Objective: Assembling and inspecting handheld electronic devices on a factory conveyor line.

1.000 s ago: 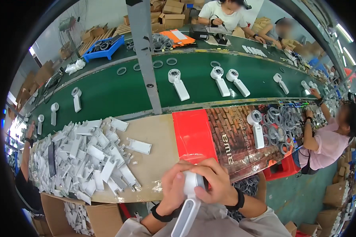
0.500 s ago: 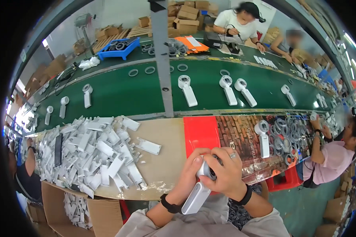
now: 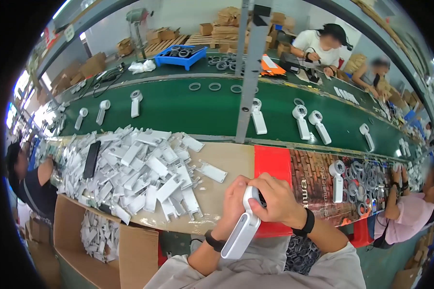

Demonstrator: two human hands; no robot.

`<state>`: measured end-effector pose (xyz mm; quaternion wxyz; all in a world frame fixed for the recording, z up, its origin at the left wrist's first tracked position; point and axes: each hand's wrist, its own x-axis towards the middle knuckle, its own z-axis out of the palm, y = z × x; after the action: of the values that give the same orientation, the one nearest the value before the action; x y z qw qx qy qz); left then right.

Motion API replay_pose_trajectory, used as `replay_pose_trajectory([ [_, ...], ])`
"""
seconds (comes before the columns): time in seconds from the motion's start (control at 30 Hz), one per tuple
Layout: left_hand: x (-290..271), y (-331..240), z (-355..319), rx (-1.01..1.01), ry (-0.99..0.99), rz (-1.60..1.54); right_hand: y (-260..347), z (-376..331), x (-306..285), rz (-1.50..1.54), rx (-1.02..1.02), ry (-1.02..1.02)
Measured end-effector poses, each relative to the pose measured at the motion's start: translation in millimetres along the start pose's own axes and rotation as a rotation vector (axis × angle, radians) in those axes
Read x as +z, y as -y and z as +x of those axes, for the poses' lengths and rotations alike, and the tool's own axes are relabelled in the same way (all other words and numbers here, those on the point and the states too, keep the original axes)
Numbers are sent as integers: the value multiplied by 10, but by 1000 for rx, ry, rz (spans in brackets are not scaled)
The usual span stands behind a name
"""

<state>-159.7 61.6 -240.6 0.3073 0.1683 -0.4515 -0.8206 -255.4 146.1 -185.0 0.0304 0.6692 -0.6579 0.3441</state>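
In front of me, both hands are closed around the round head of a white handheld fan (image 3: pixel 242 233), its long handle slanting down toward my lap. The handle's side shows a long rounded recess. My left hand (image 3: pixel 234 204) wraps the head's left side, and my right hand (image 3: pixel 278 201) grips it from the right with the thumb near the neck. My fingers hide most of the head. To the left lies a large heap of white plastic handle pieces (image 3: pixel 154 166) with a long black piece (image 3: pixel 91 159) on top. Another white fan (image 3: pixel 338 183) lies at the right, beside a pile of grey rings (image 3: pixel 364 180).
Beyond the worktable runs a green conveyor belt (image 3: pixel 178 113) carrying several white fans and grey rings. A metal post (image 3: pixel 249 91) rises at its near edge. A cardboard box (image 3: pixel 135 255) of white pieces stands below left. Co-workers sit at both sides and across the belt.
The whole scene has shifted rightward in the picture as the view turned left. Both hands keep hold of the fan, which has rolled slightly so its handle recess shows more.
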Motion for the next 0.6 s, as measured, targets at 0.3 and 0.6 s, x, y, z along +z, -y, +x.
replay_pose_trajectory([
  [0.3, -362, -214, -68, 181, -21, 58, 276, 303, 230, -50, -140, -16],
  [0.6, -843, -217, -99, 139, 178, -279, 508, 713, 459, -438, -336, 270],
])
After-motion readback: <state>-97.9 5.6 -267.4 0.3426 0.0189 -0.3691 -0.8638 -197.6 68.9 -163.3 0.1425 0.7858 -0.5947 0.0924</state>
